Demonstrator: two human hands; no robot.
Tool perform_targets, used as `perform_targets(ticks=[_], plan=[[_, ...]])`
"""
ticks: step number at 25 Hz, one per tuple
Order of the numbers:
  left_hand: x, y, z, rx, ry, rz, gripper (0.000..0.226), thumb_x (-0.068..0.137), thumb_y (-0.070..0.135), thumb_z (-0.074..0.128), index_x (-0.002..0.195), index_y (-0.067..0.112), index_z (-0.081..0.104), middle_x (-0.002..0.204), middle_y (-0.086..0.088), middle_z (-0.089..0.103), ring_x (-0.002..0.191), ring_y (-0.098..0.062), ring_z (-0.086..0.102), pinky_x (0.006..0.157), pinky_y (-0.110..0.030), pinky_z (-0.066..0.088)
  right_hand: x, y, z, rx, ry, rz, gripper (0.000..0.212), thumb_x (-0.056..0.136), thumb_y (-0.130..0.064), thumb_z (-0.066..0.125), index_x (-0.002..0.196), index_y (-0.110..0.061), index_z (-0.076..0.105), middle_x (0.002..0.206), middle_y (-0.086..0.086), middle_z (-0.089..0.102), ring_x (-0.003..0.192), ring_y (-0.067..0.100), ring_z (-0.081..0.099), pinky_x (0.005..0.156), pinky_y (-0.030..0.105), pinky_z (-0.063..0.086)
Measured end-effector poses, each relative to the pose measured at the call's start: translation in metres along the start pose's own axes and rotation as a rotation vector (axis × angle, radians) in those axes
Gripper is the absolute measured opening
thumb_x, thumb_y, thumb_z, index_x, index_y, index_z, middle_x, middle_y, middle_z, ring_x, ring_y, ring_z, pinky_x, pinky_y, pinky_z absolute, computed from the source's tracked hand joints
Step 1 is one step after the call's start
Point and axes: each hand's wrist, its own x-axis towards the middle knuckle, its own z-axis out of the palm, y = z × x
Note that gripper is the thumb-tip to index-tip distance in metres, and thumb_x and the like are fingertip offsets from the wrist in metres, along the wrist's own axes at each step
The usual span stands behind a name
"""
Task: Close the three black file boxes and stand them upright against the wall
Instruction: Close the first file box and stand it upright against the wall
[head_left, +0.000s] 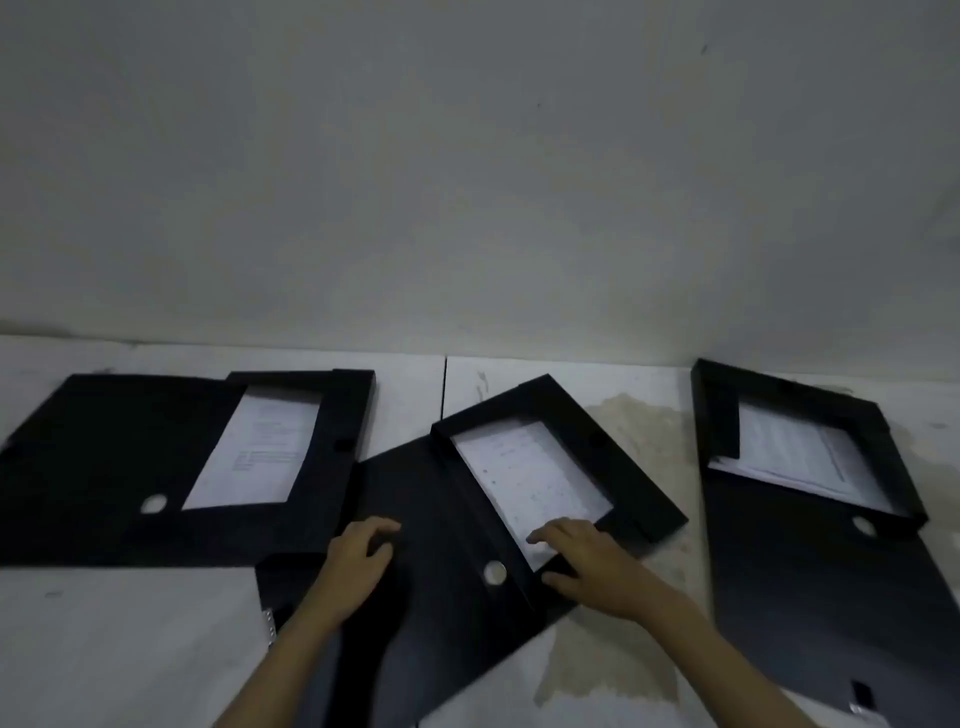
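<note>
Three black file boxes lie flat and open on a white table, each with white paper inside. The left box (104, 467) has its lid spread to the left. The middle box (639, 483) lies at an angle, its lid (431, 519) unfolded toward me. The right box (810, 561) lies near the table's right side. My left hand (358, 561) rests on the middle box's lid with curled fingers. My right hand (587, 561) lies on the near corner of the middle box's tray, fingertips on its paper (530, 483), thumb on the rim.
A plain grey-white wall (467, 182) rises behind the table. A seam (445, 387) divides the table top (104, 649) in two. A brownish stain (634, 415) marks the surface right of the middle box.
</note>
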Motion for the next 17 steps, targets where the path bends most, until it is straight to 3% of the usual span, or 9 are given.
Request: perform_targets(ticks=[5, 9, 13, 14, 15, 17], plan=[[-0.037, -0.045, 0.02, 0.285, 0.121, -0.101, 0.048, 0.091, 0.013, 0.05, 0.137, 0.017, 0.041, 0.154, -0.009, 0.025, 0.141, -0.028, 0.021, 0.115, -0.038, 0.019, -0.011, 0.002, 0.049, -0.187, -0.09, -0.011, 0.075, 0.081, -0.056, 0.052, 0.142, -0.047, 0.009, 0.159, -0.009, 0.001, 0.146, 0.02, -0.009, 0.117, 0.045, -0.003], [-0.057, -0.059, 0.031, 0.396, 0.229, -0.13, 0.055, 0.094, 0.026, 0.043, 0.145, 0.028, 0.023, 0.159, -0.004, 0.011, 0.146, -0.025, 0.007, 0.118, -0.043, 0.007, -0.003, -0.011, 0.084, -0.372, -0.053, -0.01, 0.081, 0.08, -0.062, 0.049, 0.138, -0.055, -0.007, 0.151, -0.005, -0.029, 0.134, 0.031, -0.034, 0.099, 0.063, -0.024], [-0.073, -0.052, 0.045, 0.332, 0.368, -0.344, 0.062, 0.092, 0.04, 0.045, 0.146, 0.034, 0.015, 0.16, -0.008, -0.006, 0.146, -0.027, -0.006, 0.116, -0.05, -0.003, 0.006, -0.016, 0.089, -0.449, -0.044, 0.023, 0.076, 0.074, -0.074, 0.037, 0.139, -0.054, 0.002, 0.159, -0.007, -0.003, 0.144, 0.031, -0.017, 0.09, 0.065, -0.029], [-0.074, -0.049, 0.047, 0.282, 0.398, -0.393, 0.066, 0.09, 0.04, 0.049, 0.146, 0.033, 0.014, 0.159, -0.01, -0.009, 0.145, -0.03, -0.009, 0.116, -0.05, -0.004, 0.005, -0.016, 0.084, -0.473, -0.026, 0.013, 0.076, 0.071, -0.077, 0.033, 0.14, -0.054, 0.009, 0.159, -0.007, 0.009, 0.146, 0.031, -0.004, 0.094, 0.069, -0.021], [-0.075, -0.045, 0.049, 0.232, 0.416, -0.422, 0.069, 0.089, 0.038, 0.052, 0.147, 0.029, 0.015, 0.159, -0.013, -0.01, 0.145, -0.031, -0.01, 0.116, -0.05, -0.004, 0.003, -0.016, 0.077, -0.507, -0.045, 0.005, 0.076, 0.068, -0.08, 0.031, 0.138, -0.052, 0.022, 0.155, -0.006, 0.027, 0.144, 0.031, 0.016, 0.098, 0.075, -0.004], [-0.074, -0.036, 0.052, 0.15, 0.433, -0.399, 0.068, 0.088, 0.029, 0.057, 0.146, 0.02, 0.022, 0.158, -0.019, -0.006, 0.145, -0.034, -0.005, 0.117, -0.047, -0.001, 0.0, -0.01, 0.068, -0.58, -0.02, 0.01, 0.076, 0.064, -0.081, 0.03, 0.129, -0.044, 0.047, 0.135, -0.007, 0.057, 0.127, 0.027, 0.05, 0.09, 0.074, 0.032]])
